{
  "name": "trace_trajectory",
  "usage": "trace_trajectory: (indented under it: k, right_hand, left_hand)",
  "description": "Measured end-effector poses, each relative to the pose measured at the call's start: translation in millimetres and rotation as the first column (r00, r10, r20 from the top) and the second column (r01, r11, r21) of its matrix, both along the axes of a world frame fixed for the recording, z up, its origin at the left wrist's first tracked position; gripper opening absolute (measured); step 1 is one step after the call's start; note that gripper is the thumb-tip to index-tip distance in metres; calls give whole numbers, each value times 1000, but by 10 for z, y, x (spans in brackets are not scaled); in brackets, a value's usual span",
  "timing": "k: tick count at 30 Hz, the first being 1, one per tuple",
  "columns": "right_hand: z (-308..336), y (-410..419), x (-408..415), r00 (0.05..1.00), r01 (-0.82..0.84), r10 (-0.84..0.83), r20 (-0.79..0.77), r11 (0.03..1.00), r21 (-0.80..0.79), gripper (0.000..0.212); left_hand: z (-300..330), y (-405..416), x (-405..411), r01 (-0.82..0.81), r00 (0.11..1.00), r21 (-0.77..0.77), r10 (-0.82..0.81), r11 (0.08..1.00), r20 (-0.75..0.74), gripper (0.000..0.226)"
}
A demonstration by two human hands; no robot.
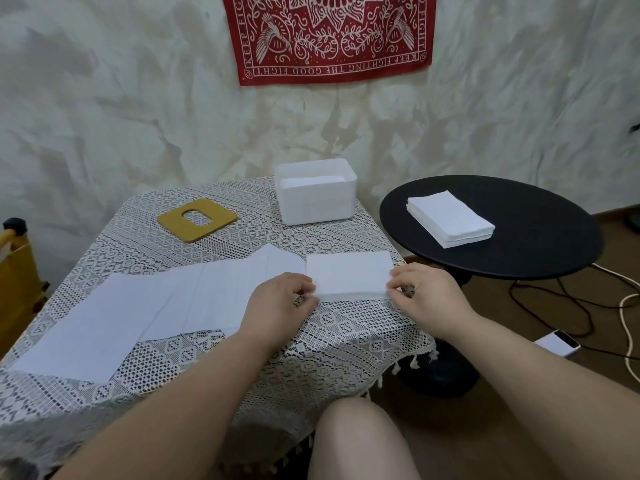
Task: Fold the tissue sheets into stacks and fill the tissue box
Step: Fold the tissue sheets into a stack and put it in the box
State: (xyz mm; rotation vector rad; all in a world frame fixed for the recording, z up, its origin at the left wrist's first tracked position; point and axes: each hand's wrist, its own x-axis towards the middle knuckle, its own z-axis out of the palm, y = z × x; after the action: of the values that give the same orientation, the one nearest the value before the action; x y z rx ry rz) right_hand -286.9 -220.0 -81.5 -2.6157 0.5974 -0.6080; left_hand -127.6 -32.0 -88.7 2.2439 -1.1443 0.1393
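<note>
Now, both hands pinching flat rectangular tissue stack (349, 277)

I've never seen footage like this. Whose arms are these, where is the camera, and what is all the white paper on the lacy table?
There is no machine here: a person wears a wide-angle camera on the head, so you look down along their bare arms. The left hand and the right hand pinch the two ends of a folded tissue stack lying on the lace tablecloth. To its left, overlapping unfolded tissue sheets are spread out. Farther back stand the open white tissue box, with tissues already inside, and its tan lid with an oval slot, lying flat. On the black round side table to the right, another tissue pile waits.
</note>
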Motion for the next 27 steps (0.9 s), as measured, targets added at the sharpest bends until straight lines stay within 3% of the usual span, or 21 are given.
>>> trace_trajectory:
  k: [5, 7, 19, 27]
  right_hand:
    - [39, 12, -7, 995, 93, -90, -47, 992, 80, 51]
    - [50, 7, -4, 990, 131, -123, -73, 985, 110, 54]
    - [51, -10, 42, 988, 124, -118, -97, 991, 57, 27]
    - [56, -9, 43, 986, 117, -114, -118, 993, 18, 24]
  left_hand:
    - [57, 18, -15, -126, 991, 73, 129, 989, -38, 45]
    - [55, 19, -15, -132, 989, 87, 137, 987, -51, 46]
    - [47, 27, -4, -84, 982, 49, 91, 995, -165, 40]
    - [16, 7, 29, -51, 994, 80, 58, 995, -89, 31]
